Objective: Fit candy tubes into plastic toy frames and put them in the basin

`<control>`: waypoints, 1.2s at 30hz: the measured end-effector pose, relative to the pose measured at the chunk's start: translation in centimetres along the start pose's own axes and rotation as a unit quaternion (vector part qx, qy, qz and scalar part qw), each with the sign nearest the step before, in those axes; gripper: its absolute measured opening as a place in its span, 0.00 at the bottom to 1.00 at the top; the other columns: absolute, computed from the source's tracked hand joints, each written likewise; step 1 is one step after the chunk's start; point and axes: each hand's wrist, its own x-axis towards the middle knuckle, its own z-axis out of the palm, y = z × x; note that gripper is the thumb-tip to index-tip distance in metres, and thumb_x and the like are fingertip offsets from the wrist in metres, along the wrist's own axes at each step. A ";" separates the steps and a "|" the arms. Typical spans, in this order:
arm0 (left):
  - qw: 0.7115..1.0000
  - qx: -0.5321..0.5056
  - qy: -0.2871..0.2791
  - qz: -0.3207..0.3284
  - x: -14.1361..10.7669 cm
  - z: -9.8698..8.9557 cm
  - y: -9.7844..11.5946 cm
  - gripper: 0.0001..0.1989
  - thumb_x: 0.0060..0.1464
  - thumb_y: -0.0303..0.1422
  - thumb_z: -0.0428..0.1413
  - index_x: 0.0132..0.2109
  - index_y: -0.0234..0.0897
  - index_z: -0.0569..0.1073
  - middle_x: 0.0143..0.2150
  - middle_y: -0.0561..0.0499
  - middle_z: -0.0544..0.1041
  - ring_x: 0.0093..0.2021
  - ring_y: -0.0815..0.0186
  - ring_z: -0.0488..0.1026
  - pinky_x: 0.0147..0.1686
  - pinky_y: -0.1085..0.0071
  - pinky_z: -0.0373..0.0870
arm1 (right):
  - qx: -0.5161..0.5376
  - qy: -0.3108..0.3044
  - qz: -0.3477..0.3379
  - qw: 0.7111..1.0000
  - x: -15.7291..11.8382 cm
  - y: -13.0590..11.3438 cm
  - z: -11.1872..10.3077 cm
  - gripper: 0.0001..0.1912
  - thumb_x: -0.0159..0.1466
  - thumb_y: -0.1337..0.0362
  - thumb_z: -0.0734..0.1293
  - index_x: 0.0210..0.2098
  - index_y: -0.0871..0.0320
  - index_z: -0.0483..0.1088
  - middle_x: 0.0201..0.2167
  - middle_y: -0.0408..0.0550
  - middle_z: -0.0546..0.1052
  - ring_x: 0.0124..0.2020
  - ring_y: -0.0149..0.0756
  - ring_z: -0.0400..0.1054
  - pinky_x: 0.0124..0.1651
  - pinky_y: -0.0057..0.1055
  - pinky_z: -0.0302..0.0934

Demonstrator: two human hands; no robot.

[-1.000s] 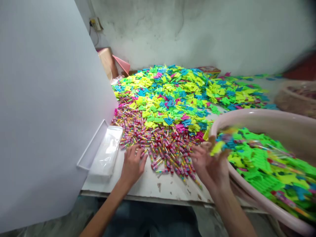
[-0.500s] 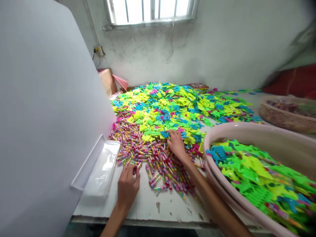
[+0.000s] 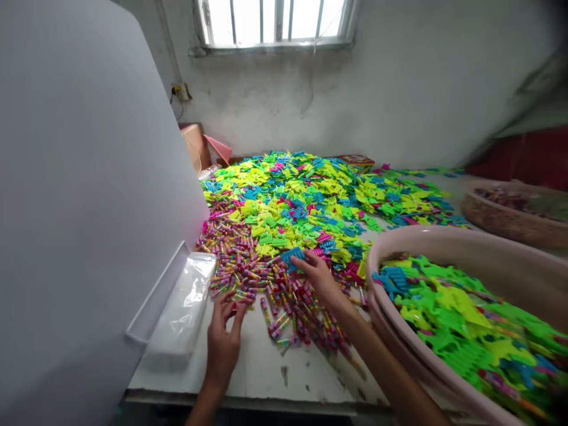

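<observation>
The step in hand seems to be the taking of one flat blue piece (image 3: 293, 258) from the place where two heaps meet. The right hand (image 3: 320, 279) holds this piece in a narrow pinch, with thumb and forefinger at its right end, and the free part sticks out to the left. The piece is above the border between the bright plastic pieces (image 3: 319, 201) and the small wrapped tubes (image 3: 235, 251); whether its underside touches them, one cannot tell. Its long axis seems to go from left to right across the table (image 3: 255, 361), the right end slightly farther from the person, and its free end points to the left, toward the white panel (image 3: 97, 195). On which side its ridges or teeth are is too small to say. The left hand (image 3: 225, 334) is at the near edge of the tubes, its thumb and forefinger curved close together; something reddish shows between them, but whether it is gripped is not clear. The clear plastic bags (image 3: 184, 307) lie beside this hand, and a pink tub (image 3: 377, 284) stands beyond the right forearm. The next move would call for a steady pinch and a small lift, so that the piece does not catch on its neighbours.
</observation>
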 end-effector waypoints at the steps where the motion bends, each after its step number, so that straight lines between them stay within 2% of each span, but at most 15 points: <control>1: 0.999 -0.030 -0.004 -0.016 -0.2 0.2 0.8 0.18 0.60 0.41 0.56 0.53 0.39 0.64 0.39 0.48 0.78 0.43 0.61 0.77 0.44 0.66 0.72 | 0.035 -0.023 0.030 0.999 -1.4 -0.6 0.4 0.24 0.59 0.48 0.69 0.47 0.58 0.72 0.41 0.51 0.79 0.37 0.42 0.75 0.32 0.31 0.69; 3: 0.997 -0.064 -0.031 -0.021 -0.4 0.4 2.5 0.16 0.59 0.41 0.57 0.49 0.38 0.65 0.34 0.51 0.77 0.38 0.64 0.76 0.40 0.69 0.72 | 0.144 -0.063 0.113 0.981 -3.7 -1.7 0.9 0.23 0.56 0.52 0.74 0.48 0.55 0.73 0.41 0.48 0.79 0.36 0.38 0.75 0.30 0.28 0.69; 5: 0.995 -0.068 -0.069 -0.005 -0.3 0.5 4.2 0.13 0.60 0.41 0.56 0.46 0.37 0.69 0.31 0.53 0.74 0.33 0.68 0.73 0.36 0.72 0.70 | 0.208 -0.097 0.157 0.961 -5.5 -2.6 1.3 0.21 0.54 0.53 0.75 0.44 0.55 0.75 0.37 0.46 0.78 0.33 0.37 0.74 0.28 0.27 0.69; 8: 0.994 -0.052 -0.100 0.006 0.1 0.5 6.0 0.14 0.62 0.41 0.53 0.46 0.36 0.73 0.31 0.53 0.72 0.29 0.71 0.68 0.30 0.75 0.68 | 0.211 -0.159 0.161 0.951 -7.1 -3.4 1.4 0.16 0.57 0.53 0.73 0.38 0.58 0.75 0.33 0.46 0.77 0.28 0.35 0.72 0.27 0.29 0.70; 10: 0.993 -0.034 -0.112 0.003 0.2 0.5 6.6 0.15 0.62 0.42 0.53 0.47 0.36 0.74 0.32 0.53 0.72 0.27 0.72 0.66 0.27 0.76 0.67 | 0.213 -0.201 0.172 0.941 -7.8 -3.6 1.3 0.16 0.59 0.52 0.72 0.39 0.58 0.74 0.30 0.45 0.76 0.25 0.34 0.72 0.27 0.31 0.70; 12: 0.992 -0.027 -0.121 -0.003 0.2 0.5 6.8 0.15 0.63 0.43 0.52 0.48 0.36 0.73 0.34 0.51 0.73 0.28 0.72 0.66 0.27 0.77 0.67 | 0.236 -0.224 0.192 0.926 -8.4 -3.8 1.2 0.18 0.60 0.51 0.71 0.42 0.57 0.74 0.29 0.45 0.76 0.25 0.34 0.72 0.26 0.31 0.70; 15: 0.991 -0.044 -0.123 -0.013 -0.1 0.7 6.8 0.14 0.61 0.43 0.54 0.47 0.37 0.71 0.38 0.50 0.74 0.30 0.72 0.68 0.27 0.77 0.68 | 0.280 -0.234 0.211 0.907 -8.9 -3.9 1.1 0.23 0.62 0.45 0.66 0.42 0.58 0.74 0.30 0.48 0.74 0.29 0.36 0.70 0.23 0.32 0.71; 17: 0.990 -0.049 -0.128 -0.020 -0.3 0.7 6.9 0.13 0.60 0.42 0.55 0.45 0.37 0.70 0.37 0.51 0.73 0.30 0.71 0.68 0.27 0.78 0.68 | 0.275 -0.226 0.207 0.911 -9.1 -3.9 1.0 0.23 0.63 0.45 0.66 0.45 0.57 0.74 0.32 0.48 0.73 0.31 0.37 0.70 0.24 0.32 0.72; 20: 0.987 -0.043 -0.154 -0.026 -0.6 0.7 7.1 0.13 0.61 0.42 0.54 0.45 0.37 0.70 0.36 0.52 0.72 0.30 0.72 0.69 0.28 0.77 0.70 | 0.233 -0.191 0.200 0.932 -9.2 -3.7 0.9 0.25 0.57 0.54 0.74 0.52 0.52 0.70 0.37 0.46 0.75 0.33 0.38 0.73 0.27 0.32 0.72; 22: 0.985 -0.035 -0.168 -0.025 -0.7 0.7 7.3 0.13 0.62 0.42 0.53 0.45 0.37 0.71 0.37 0.52 0.72 0.30 0.72 0.69 0.28 0.77 0.70 | 0.212 -0.184 0.201 0.939 -9.3 -3.6 0.8 0.24 0.55 0.55 0.75 0.49 0.54 0.71 0.35 0.46 0.76 0.32 0.37 0.74 0.27 0.31 0.71; 25: 0.984 -0.013 -0.175 -0.018 -0.6 0.6 7.5 0.13 0.62 0.42 0.53 0.44 0.37 0.73 0.37 0.51 0.73 0.30 0.72 0.69 0.28 0.77 0.70 | 0.177 -0.195 0.188 0.946 -9.5 -3.6 0.7 0.17 0.57 0.52 0.74 0.37 0.58 0.72 0.30 0.45 0.76 0.28 0.34 0.72 0.28 0.29 0.69; 27: 0.984 -0.001 -0.176 -0.009 -0.5 0.7 7.5 0.12 0.62 0.41 0.53 0.43 0.37 0.73 0.38 0.51 0.73 0.31 0.71 0.70 0.29 0.76 0.70 | 0.161 -0.207 0.169 0.950 -9.5 -3.7 0.7 0.16 0.57 0.52 0.74 0.34 0.58 0.71 0.29 0.45 0.75 0.29 0.34 0.71 0.29 0.29 0.69; 30: 0.982 0.007 -0.189 -0.001 -0.5 0.7 7.4 0.13 0.61 0.42 0.53 0.44 0.37 0.73 0.37 0.50 0.73 0.33 0.69 0.71 0.28 0.76 0.70 | 0.152 -0.216 0.151 0.953 -9.6 -3.9 0.7 0.16 0.57 0.52 0.73 0.33 0.58 0.70 0.30 0.45 0.75 0.32 0.35 0.71 0.30 0.29 0.69; 33: 0.980 0.014 -0.200 0.003 -0.5 0.7 7.2 0.14 0.61 0.42 0.54 0.46 0.37 0.73 0.37 0.49 0.74 0.33 0.67 0.72 0.26 0.76 0.70 | 0.124 -0.210 0.140 0.960 -9.6 -4.2 0.6 0.17 0.59 0.50 0.72 0.34 0.57 0.71 0.29 0.44 0.74 0.30 0.34 0.70 0.30 0.29 0.69; 36: 0.980 0.034 -0.197 0.020 -0.6 0.6 7.2 0.13 0.60 0.42 0.55 0.46 0.38 0.73 0.38 0.49 0.75 0.35 0.66 0.72 0.29 0.75 0.71 | 0.106 -0.208 0.126 0.964 -9.8 -4.3 0.6 0.17 0.59 0.49 0.70 0.35 0.57 0.70 0.29 0.43 0.72 0.31 0.34 0.69 0.31 0.30 0.70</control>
